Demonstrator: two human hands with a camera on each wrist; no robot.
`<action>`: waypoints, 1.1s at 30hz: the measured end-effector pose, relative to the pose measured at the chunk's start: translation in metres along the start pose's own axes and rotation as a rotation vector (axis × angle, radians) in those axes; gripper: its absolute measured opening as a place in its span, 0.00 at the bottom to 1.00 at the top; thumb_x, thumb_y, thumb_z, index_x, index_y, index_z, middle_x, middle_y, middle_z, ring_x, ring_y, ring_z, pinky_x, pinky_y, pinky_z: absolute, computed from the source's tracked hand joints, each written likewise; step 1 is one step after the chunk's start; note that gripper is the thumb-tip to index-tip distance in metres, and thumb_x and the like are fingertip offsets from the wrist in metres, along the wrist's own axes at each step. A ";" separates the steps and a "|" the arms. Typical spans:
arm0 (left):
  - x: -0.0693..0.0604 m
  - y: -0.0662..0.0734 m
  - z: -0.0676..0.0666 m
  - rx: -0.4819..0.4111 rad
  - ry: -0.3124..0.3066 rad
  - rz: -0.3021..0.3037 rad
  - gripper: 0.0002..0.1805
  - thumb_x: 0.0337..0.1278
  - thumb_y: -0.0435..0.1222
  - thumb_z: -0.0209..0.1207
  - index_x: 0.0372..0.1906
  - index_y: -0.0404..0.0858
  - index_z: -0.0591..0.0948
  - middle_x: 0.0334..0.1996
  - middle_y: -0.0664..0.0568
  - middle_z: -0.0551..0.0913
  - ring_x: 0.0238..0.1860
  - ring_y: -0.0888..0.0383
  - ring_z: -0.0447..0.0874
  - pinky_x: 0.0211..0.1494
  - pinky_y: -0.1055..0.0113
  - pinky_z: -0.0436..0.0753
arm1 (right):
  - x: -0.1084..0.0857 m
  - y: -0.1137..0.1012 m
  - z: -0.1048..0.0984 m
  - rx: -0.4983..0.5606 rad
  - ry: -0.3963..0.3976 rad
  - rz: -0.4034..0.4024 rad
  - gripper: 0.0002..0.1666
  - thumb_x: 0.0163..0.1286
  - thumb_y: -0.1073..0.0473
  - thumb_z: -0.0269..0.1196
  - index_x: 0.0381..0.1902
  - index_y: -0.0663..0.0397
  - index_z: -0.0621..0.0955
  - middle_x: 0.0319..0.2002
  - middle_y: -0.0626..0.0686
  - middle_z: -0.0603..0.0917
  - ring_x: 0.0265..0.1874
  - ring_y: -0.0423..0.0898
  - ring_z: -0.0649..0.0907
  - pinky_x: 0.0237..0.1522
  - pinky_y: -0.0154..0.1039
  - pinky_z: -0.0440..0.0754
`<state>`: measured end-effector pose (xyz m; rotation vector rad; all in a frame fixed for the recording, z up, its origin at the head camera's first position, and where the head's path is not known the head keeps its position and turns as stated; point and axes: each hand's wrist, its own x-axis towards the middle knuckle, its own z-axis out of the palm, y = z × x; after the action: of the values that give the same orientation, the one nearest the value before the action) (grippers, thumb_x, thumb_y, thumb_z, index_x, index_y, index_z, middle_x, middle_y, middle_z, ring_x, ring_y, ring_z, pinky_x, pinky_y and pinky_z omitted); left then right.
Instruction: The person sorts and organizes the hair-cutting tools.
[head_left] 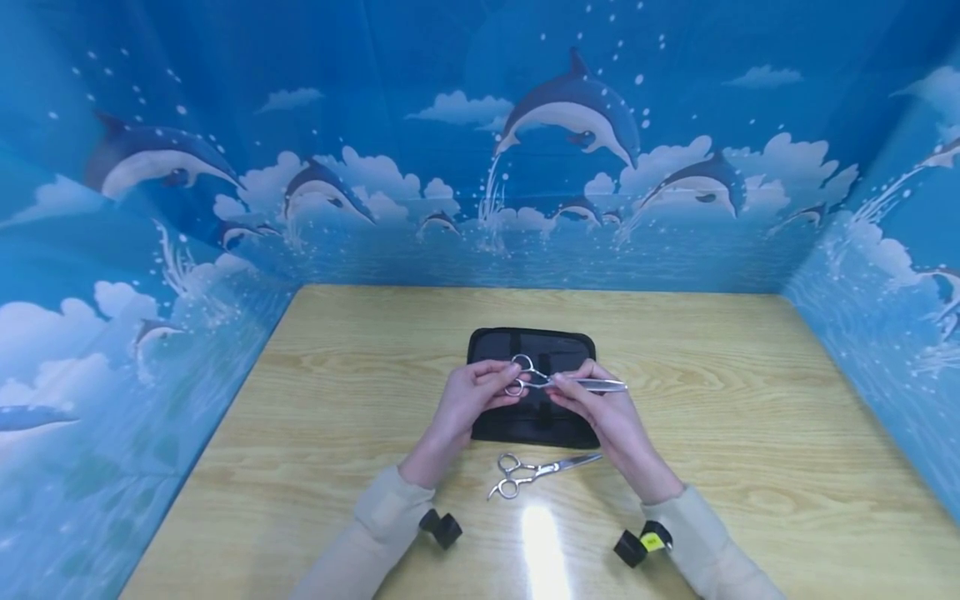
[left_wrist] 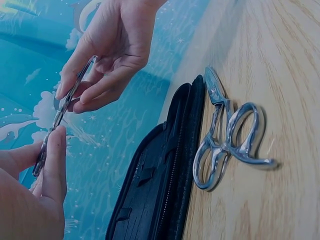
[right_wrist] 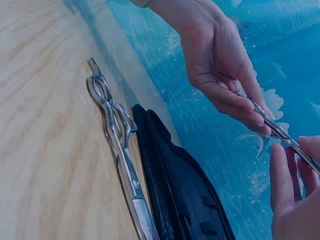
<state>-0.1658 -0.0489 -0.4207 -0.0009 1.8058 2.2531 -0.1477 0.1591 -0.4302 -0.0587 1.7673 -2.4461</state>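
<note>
A pair of silver scissors (head_left: 606,386) is held level above the open black zip case (head_left: 491,343). At the finger rings my left hand (head_left: 468,396) pinches them between thumb and fingers. My right hand (head_left: 600,408) pinches the same pair near the pivot, its blades pointing right. Both wrist views show this pair edge-on, gripped from either end. A second pair of silver scissors (head_left: 551,468) lies on the table in front of the case, rings to the left, touched by neither hand. Elastic loops (left_wrist: 146,176) cross the inside of the case.
The wood-grain table (head_left: 735,400) spreads around the case. Blue dolphin-print sheeting (head_left: 420,250) walls off the back and both sides. Black wrist devices (head_left: 441,529) are strapped at each sleeve, and a bright light reflection (head_left: 543,550) falls near the front.
</note>
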 end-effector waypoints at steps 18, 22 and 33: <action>0.007 0.008 -0.016 0.003 0.053 0.052 0.17 0.67 0.31 0.63 0.54 0.23 0.80 0.44 0.36 0.88 0.33 0.61 0.90 0.42 0.69 0.88 | 0.012 -0.001 -0.018 -0.283 -0.184 0.047 0.31 0.68 0.71 0.65 0.65 0.72 0.68 0.60 0.75 0.77 0.48 0.44 0.87 0.52 0.46 0.86; 0.010 0.016 -0.026 -0.015 0.090 0.047 0.17 0.68 0.31 0.62 0.56 0.23 0.80 0.47 0.33 0.87 0.32 0.61 0.90 0.42 0.69 0.88 | 0.021 -0.009 -0.035 -0.402 -0.095 0.027 0.29 0.71 0.67 0.64 0.66 0.70 0.69 0.61 0.72 0.77 0.49 0.42 0.86 0.53 0.39 0.85; 0.023 0.030 -0.064 -0.058 0.225 0.084 0.18 0.69 0.27 0.59 0.60 0.22 0.77 0.48 0.36 0.87 0.33 0.62 0.90 0.45 0.68 0.88 | 0.060 -0.012 -0.073 -0.646 0.060 0.068 0.30 0.77 0.64 0.57 0.72 0.69 0.66 0.69 0.71 0.69 0.65 0.64 0.74 0.60 0.43 0.81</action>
<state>-0.2043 -0.1120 -0.4098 -0.2001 1.8809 2.4491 -0.2154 0.2243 -0.4439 0.0165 2.4575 -1.7518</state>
